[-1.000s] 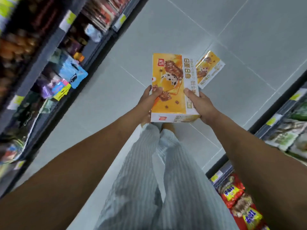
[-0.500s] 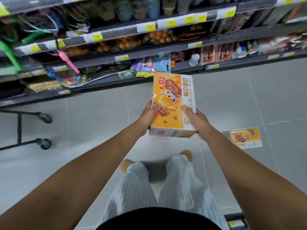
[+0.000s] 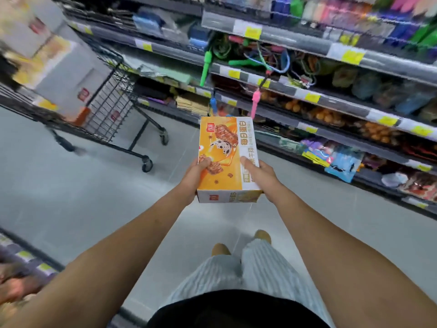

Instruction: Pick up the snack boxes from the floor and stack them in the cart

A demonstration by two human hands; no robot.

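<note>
I've got one orange snack box (image 3: 227,159) up off the floor (image 3: 71,197), dead centre of the frame, held flat and face-up in front of me. My left hand (image 3: 194,177) grips its left edge, thumb on the printed face and fingers tucked out of sight beneath. My right hand (image 3: 261,177) grips the right edge the same way, thumb lying on the white side strip. So both hands are clamped on this one box.

This is the carry step, I'd say: pickup done, placing not yet begun. The cart (image 3: 111,110) sits in the upper left of the frame, well apart from the box, with open floor between us. It's blurred, but I can make out pale boxes (image 3: 61,72) with the same red logo piled in its wire basket. The shelves (image 3: 331,100) run along the right.

Next move, as I judge it: swing the box left and up over the basket rim, keep it level, and set it square on that pile. I can't tell how even the pile's top is, so I should lower gently.
</note>
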